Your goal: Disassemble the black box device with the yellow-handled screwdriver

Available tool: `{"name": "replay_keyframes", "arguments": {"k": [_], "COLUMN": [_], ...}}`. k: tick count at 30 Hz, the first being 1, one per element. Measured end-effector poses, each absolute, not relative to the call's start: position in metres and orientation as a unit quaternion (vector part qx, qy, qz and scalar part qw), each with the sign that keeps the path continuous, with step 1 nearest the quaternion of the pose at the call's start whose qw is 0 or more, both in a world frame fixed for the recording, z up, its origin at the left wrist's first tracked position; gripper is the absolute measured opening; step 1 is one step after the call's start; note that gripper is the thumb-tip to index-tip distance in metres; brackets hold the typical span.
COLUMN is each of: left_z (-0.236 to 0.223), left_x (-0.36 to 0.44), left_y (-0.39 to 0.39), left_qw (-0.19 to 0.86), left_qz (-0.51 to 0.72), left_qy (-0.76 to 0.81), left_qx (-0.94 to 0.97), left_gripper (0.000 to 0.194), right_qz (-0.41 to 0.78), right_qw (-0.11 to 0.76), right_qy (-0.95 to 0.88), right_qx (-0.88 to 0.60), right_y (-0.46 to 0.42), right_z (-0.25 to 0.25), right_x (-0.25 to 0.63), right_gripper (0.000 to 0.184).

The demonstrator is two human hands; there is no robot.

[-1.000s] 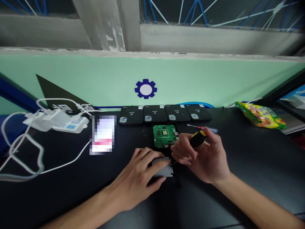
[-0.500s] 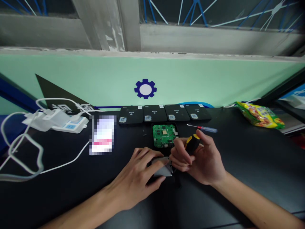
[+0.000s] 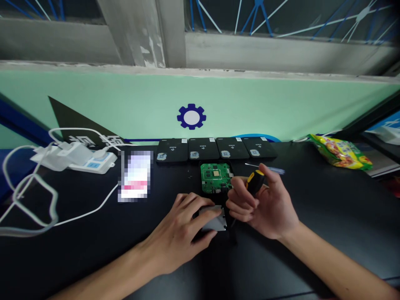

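While the left hand (image 3: 184,229) curves over the grey plate (image 3: 216,223), thumb at the near edge, fingers at the far side, index finger laid across the top, the right hand (image 3: 268,208) pinches the yellow-and-black screwdriver (image 3: 256,181), fingers curled, palm turned partly up. And look where we are: plate low on the dark table (image 3: 315,208), right in front of the person, just nearer than the open box with its green circuit board (image 3: 216,178). Tiny screws (image 3: 189,175) lie to the left of that box, a small clear-handled screwdriver (image 3: 275,170) to the right. Four black boxes (image 3: 203,148) line up behind, close to the pale green wall (image 3: 140,100) with its blue gear emblem (image 3: 191,117). Out wide, a pixelated bright rectangle (image 3: 136,177), a white power strip (image 3: 96,162) and looping cables (image 3: 53,204) on the left; a yellow-green packet (image 3: 342,153) on the right. Grey window frames (image 3: 218,50) run above! Now the angle: the plate lies flat, nearly square, so no clear long axis. The screwdriver slants, handle end up and away to the right, shaft down toward the plate's right side, tip too dim to make out.
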State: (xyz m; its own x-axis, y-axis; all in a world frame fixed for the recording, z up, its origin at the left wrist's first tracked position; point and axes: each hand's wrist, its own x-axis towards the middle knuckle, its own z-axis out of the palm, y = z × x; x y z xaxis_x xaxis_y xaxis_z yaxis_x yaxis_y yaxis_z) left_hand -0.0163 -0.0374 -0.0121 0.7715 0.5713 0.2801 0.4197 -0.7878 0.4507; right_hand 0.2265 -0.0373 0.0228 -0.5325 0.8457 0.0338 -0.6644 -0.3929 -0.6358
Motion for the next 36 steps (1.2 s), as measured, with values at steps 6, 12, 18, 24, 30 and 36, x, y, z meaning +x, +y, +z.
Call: {"name": "replay_keyframes", "arguments": {"k": [6,12,18,24,30,36], "left_z": [-0.0131,-0.0121,-0.0108,-0.0080,-0.0072,-0.0080], "left_x": [-0.0155,-0.0152,-0.0140,-0.0142,-0.0168,-0.0162], "left_y": [-0.0363,-0.0359,-0.0386,-0.0390,-0.0369,-0.0364], "left_qw": [0.182,0.185,0.170,0.185,0.202,0.210], "left_qz": [0.217,0.224,0.243,0.273,0.314,0.304], "left_qy": [0.267,0.262,0.274,0.281,0.249,0.234], "left_qx": [0.921,0.920,0.915,0.901,0.894,0.899], "left_gripper": [0.040,0.039,0.036,0.050,0.060,0.060], "right_qz": [0.815,0.796,0.778,0.759,0.758,0.732], "right_qw": [0.464,0.493,0.499,0.496,0.517,0.571], "right_qy": [-0.313,-0.304,-0.322,-0.353,-0.330,-0.298], "right_qx": [-0.150,-0.175,-0.204,-0.229,-0.223,-0.224], "right_y": [-0.0393,-0.0367,-0.0374,-0.0385,-0.0378,-0.0357], "right_z": [0.0222,0.0236,0.0228,0.0220,0.0225,0.0292], "right_x": [0.2235,0.2290,0.2247,0.2214,0.2210,0.2257], "right_gripper": [0.075,0.075,0.074,0.072,0.072,0.072]}}
